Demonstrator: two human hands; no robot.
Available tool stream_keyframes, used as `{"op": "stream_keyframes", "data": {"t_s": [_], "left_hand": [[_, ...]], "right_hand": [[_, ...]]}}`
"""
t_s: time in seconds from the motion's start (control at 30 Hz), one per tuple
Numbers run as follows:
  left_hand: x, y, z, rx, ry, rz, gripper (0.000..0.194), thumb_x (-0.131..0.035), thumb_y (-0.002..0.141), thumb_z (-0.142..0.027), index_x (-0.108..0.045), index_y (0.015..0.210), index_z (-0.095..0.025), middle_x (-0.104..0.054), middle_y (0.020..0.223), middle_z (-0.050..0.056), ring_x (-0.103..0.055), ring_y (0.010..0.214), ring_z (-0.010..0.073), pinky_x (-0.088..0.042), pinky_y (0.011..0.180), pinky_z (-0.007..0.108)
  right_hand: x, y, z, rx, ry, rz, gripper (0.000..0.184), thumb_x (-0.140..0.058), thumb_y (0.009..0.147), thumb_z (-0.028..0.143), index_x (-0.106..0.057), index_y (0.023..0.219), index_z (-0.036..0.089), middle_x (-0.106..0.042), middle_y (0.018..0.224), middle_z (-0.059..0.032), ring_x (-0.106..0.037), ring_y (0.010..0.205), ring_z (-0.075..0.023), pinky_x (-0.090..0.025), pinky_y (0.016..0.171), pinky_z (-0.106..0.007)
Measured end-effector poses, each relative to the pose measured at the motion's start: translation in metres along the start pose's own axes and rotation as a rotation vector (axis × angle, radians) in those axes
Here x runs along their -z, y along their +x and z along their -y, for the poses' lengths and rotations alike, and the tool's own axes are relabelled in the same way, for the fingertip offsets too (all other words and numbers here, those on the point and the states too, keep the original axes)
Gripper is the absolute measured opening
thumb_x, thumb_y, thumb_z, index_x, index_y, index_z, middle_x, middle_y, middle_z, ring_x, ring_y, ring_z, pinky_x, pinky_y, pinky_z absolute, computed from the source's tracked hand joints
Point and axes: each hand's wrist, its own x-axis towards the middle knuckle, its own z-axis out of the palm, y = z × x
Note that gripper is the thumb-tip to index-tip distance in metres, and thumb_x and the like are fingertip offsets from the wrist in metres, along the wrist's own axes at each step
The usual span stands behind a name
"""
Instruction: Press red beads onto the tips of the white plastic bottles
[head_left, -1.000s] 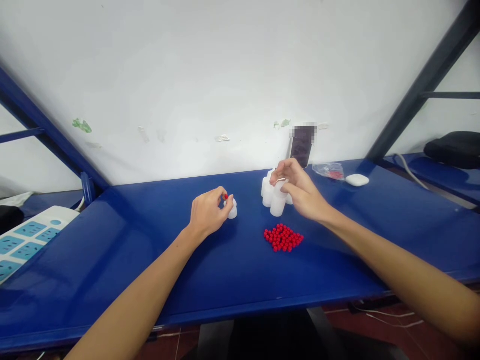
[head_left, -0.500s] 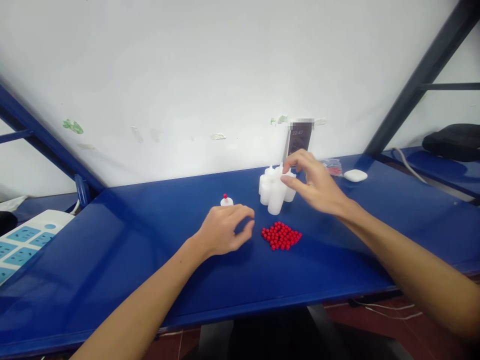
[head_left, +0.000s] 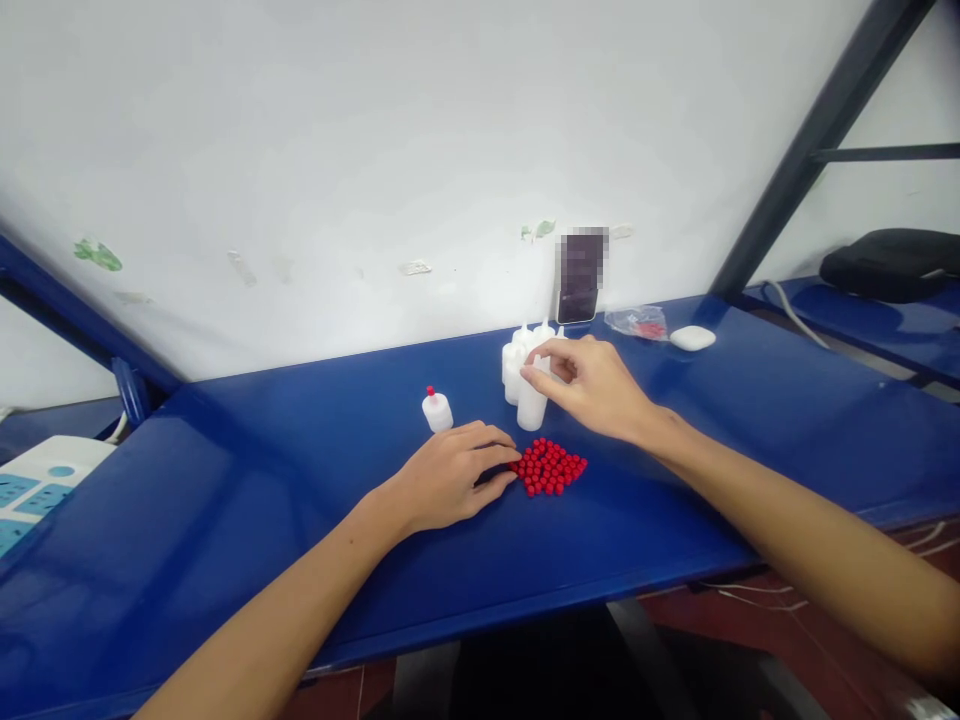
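Observation:
A heap of small red caps (head_left: 550, 467) lies on the blue table (head_left: 300, 520). My left hand (head_left: 450, 477) rests beside it, fingertips touching the heap's left edge. A cluster of white squeeze bottles (head_left: 519, 372) stands just behind the heap. My right hand (head_left: 592, 385) grips the top of the nearest uncapped bottle (head_left: 530, 404) with thumb and fingers. One small white bottle with a red cap (head_left: 436, 409) stands alone to the left, apart from both hands.
A phone (head_left: 579, 275) leans on the white wall. Beside it lie a plastic bag with red bits (head_left: 637, 322) and a white case (head_left: 691, 338). A power strip (head_left: 34, 485) sits at the far left. A dark frame post (head_left: 810, 140) rises at the right.
My left hand let go of the red-capped bottle and moved right to the cap heap. My right hand shifted among the bottles and closed on the nearest one.

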Motion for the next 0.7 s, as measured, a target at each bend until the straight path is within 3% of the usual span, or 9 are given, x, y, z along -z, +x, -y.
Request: {"op": "stream_keyframes", "data": {"t_s": [0.17, 0.37, 0.53, 0.7], "left_hand": [[0.0, 0.0, 0.001, -0.01, -0.027, -0.022, 0.023, -0.051, 0.099, -0.027, -0.068, 0.109, -0.016, -0.07, 0.109, 0.008, -0.066, 0.098, 0.0187, -0.054, 0.09, 0.033], [-0.002, -0.001, 0.004, -0.023, -0.044, -0.031, 0.018, -0.054, 0.098, -0.025, -0.069, 0.104, -0.016, -0.069, 0.103, 0.007, -0.065, 0.095, 0.0179, -0.054, 0.089, 0.032], [-0.003, -0.001, 0.004, 0.001, -0.084, -0.021, 0.017, -0.056, 0.097, -0.026, -0.069, 0.099, -0.016, -0.069, 0.099, 0.006, -0.064, 0.095, 0.0178, -0.053, 0.089, 0.032], [-0.003, 0.0, 0.003, 0.04, -0.152, -0.014, 0.014, -0.06, 0.094, -0.027, -0.069, 0.099, -0.017, -0.067, 0.098, 0.005, -0.062, 0.097, 0.0179, -0.051, 0.091, 0.032]], "right_hand": [[-0.007, -0.007, 0.008, 0.084, 0.202, 0.032, 0.013, -0.058, 0.091, 0.032, -0.064, 0.092, 0.02, -0.062, 0.092, -0.0047, -0.055, 0.077, -0.0172, -0.043, 0.071, -0.032], [-0.02, -0.012, 0.013, 0.002, 0.582, 0.267, 0.02, -0.053, 0.096, 0.037, -0.061, 0.104, 0.02, -0.065, 0.103, -0.0048, -0.059, 0.098, -0.0199, -0.044, 0.088, -0.035], [-0.031, -0.012, 0.015, -0.095, 0.769, 0.409, 0.024, -0.054, 0.095, 0.039, -0.062, 0.106, 0.019, -0.066, 0.099, -0.0042, -0.061, 0.093, -0.0188, -0.046, 0.086, -0.034], [-0.037, -0.01, 0.013, -0.166, 0.823, 0.437, 0.028, -0.054, 0.094, 0.044, -0.063, 0.098, 0.019, -0.065, 0.088, -0.0026, -0.06, 0.079, -0.0162, -0.048, 0.074, -0.03]]}}
